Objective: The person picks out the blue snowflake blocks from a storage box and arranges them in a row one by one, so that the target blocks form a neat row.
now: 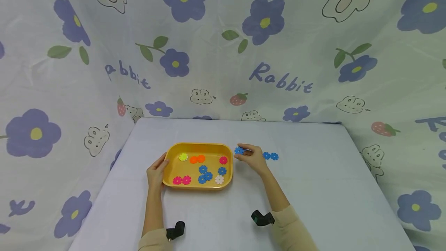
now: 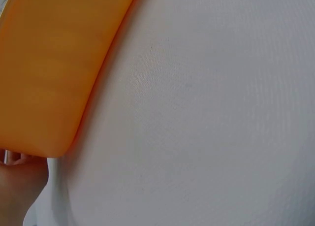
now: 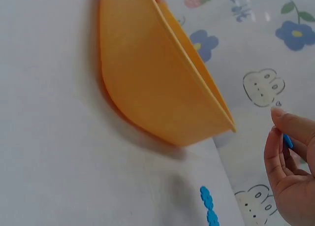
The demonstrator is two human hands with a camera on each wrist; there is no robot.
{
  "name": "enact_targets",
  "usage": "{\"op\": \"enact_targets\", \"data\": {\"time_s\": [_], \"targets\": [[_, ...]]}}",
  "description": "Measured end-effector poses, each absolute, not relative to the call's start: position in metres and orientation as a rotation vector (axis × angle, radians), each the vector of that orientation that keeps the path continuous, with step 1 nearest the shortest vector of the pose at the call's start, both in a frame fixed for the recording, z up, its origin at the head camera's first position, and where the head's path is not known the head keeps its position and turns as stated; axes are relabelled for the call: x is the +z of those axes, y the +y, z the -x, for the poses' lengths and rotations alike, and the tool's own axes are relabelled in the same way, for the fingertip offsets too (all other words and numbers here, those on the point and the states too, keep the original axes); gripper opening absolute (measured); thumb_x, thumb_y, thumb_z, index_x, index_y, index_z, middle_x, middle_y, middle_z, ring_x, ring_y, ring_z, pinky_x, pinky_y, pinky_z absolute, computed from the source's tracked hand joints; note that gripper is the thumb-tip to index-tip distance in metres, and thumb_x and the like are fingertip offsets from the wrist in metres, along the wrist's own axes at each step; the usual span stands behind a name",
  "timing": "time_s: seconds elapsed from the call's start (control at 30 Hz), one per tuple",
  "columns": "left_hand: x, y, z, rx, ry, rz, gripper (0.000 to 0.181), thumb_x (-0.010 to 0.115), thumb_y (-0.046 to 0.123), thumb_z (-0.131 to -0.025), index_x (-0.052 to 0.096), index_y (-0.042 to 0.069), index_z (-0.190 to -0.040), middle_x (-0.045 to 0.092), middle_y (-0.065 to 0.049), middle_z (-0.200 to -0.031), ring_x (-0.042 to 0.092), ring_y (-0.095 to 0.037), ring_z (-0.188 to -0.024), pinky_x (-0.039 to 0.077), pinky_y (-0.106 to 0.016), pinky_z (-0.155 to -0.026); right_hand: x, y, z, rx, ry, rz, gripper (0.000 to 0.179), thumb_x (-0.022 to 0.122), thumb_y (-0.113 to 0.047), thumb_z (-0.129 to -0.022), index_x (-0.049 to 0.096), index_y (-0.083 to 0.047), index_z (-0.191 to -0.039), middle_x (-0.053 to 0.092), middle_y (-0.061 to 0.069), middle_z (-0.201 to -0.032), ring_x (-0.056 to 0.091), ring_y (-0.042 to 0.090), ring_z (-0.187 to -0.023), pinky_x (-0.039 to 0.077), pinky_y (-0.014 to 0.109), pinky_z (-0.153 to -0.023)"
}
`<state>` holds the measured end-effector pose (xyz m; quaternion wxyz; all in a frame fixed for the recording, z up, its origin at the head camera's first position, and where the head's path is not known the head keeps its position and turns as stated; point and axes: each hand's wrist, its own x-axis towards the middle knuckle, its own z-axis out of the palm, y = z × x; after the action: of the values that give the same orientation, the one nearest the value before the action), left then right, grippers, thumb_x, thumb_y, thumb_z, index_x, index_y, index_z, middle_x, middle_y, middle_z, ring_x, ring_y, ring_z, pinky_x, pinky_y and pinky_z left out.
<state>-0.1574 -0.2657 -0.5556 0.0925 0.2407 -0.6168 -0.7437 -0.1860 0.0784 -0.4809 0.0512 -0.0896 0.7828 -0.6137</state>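
Note:
In the head view a yellow tray (image 1: pixel 198 188) holds several small flower-shaped plastic discs. My left hand (image 1: pixel 155 172) grips the tray's left side, thumb on the rim; the left wrist view shows the tray's outer wall (image 2: pixel 54 73) with part of the hand (image 2: pixel 22 184). Just beyond the tray's right rim, my right hand (image 1: pixel 255 160) pinches a blue flower disc (image 1: pixel 239 150) between thumb and fingers. Only a sliver of that disc (image 3: pixel 288 141) shows in the right wrist view. Right of this hand, blue flower discs (image 1: pixel 270 156) lie side by side on the table.
Inside the tray are a yellow disc (image 1: pixel 183 157), orange discs (image 1: pixel 197 159), pink discs (image 1: pixel 182 180), blue discs (image 1: pixel 205 175) and a white disc (image 1: pixel 219 179). A white cloth covers the table (image 1: pixel 334 189). Behind it hangs a flower-and-rabbit printed curtain (image 1: pixel 216 61).

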Motion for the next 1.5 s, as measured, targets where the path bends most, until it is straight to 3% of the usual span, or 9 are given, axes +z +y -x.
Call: {"op": "enact_targets", "data": {"time_s": [0.2,0.27,0.37,0.5,0.73,1.0,1.13,1.3,1.5], "targets": [[-0.556,-0.266,0.157,-2.203,-1.839,-0.718,0.047,0.062,0.017,-0.091,0.051,0.003,-0.134,0.048,-0.01,-0.139,0.05,-0.012,-0.123,0.043,-0.02,-0.099,-0.506,0.116,0.195,-2.008,2.375,0.214,0.046,0.075,-0.004,-0.078,0.059,0.009,-0.119,0.065,0.026,-0.097,0.066,0.034,-0.075,0.055,0.018,-0.066],[-0.556,-0.266,0.157,-2.203,-1.845,-0.718,0.047,0.062,0.017,-0.091,0.051,0.003,-0.134,0.048,-0.01,-0.139,0.049,-0.012,-0.124,0.043,-0.019,-0.099,-0.518,0.129,0.199,-2.057,2.4,0.184,0.047,0.076,-0.004,-0.077,0.059,0.01,-0.118,0.067,0.022,-0.091,0.067,0.031,-0.074,0.056,0.019,-0.064],[-0.555,-0.266,0.156,-2.207,-1.839,-0.727,0.047,0.063,0.017,-0.091,0.05,0.003,-0.135,0.049,-0.008,-0.139,0.049,-0.012,-0.123,0.042,-0.02,-0.099,-0.53,0.145,0.203,-2.074,2.491,0.137,0.047,0.077,-0.007,-0.077,0.059,0.012,-0.117,0.068,0.016,-0.088,0.066,0.017,-0.069,0.055,0.018,-0.062],[-0.555,-0.266,0.156,-2.212,-1.822,-0.735,0.047,0.063,0.016,-0.091,0.05,0.003,-0.134,0.05,-0.008,-0.138,0.052,-0.01,-0.12,0.042,-0.023,-0.101,-0.536,0.165,0.203,-2.051,2.597,0.093,0.048,0.076,-0.01,-0.078,0.059,0.012,-0.117,0.066,0.018,-0.095,0.059,0.005,-0.073,0.053,0.014,-0.061],[-0.555,-0.266,0.156,-2.216,-1.834,-0.726,0.046,0.062,0.017,-0.092,0.051,0.004,-0.134,0.047,-0.012,-0.14,0.051,-0.011,-0.122,0.042,-0.023,-0.101,-0.545,0.191,0.2,-2.007,2.696,-0.048,0.045,0.077,-0.012,-0.079,0.062,0.008,-0.117,0.063,0.025,-0.109,0.055,0.003,-0.079,0.049,0.009,-0.062],[-0.555,-0.266,0.158,-2.2,-1.853,-0.726,0.046,0.062,0.017,-0.092,0.051,0.004,-0.134,0.049,-0.008,-0.138,0.051,-0.011,-0.121,0.042,-0.021,-0.099,-0.533,0.208,0.191,-1.999,2.735,-0.069,0.04,0.073,0.001,-0.078,0.06,0.016,-0.113,0.061,0.034,-0.102,0.055,0.018,-0.078,0.046,0.009,-0.063],[-0.554,-0.265,0.158,-2.211,-1.842,-0.729,0.046,0.063,0.016,-0.091,0.051,0.004,-0.134,0.049,-0.007,-0.138,0.05,-0.011,-0.122,0.043,-0.02,-0.099,-0.556,0.227,0.199,-1.845,2.786,-0.192,0.043,0.075,-0.009,-0.08,0.061,0.009,-0.117,0.061,0.028,-0.11,0.051,0.016,-0.085,0.042,0.007,-0.065],[-0.554,-0.265,0.158,-2.202,-1.857,-0.725,0.046,0.062,0.016,-0.092,0.051,0.004,-0.134,0.049,-0.009,-0.138,0.05,-0.011,-0.123,0.043,-0.02,-0.099,-0.579,0.243,0.207,-1.647,2.859,-0.29,0.046,0.075,-0.018,-0.081,0.061,0.004,-0.12,0.059,0.024,-0.115,0.048,0.024,-0.096,0.042,0.023,-0.077],[-0.554,-0.265,0.157,-2.194,-1.849,-0.739,0.045,0.063,0.016,-0.091,0.052,0.003,-0.133,0.054,-0.003,-0.133,0.053,-0.006,-0.116,0.043,-0.022,-0.099,-0.584,0.244,0.205,-1.502,2.955,-0.082,0.048,0.074,-0.015,-0.082,0.058,0.011,-0.118,0.055,0.032,-0.116,0.053,0.044,-0.109,0.047,0.05,-0.094]]}}
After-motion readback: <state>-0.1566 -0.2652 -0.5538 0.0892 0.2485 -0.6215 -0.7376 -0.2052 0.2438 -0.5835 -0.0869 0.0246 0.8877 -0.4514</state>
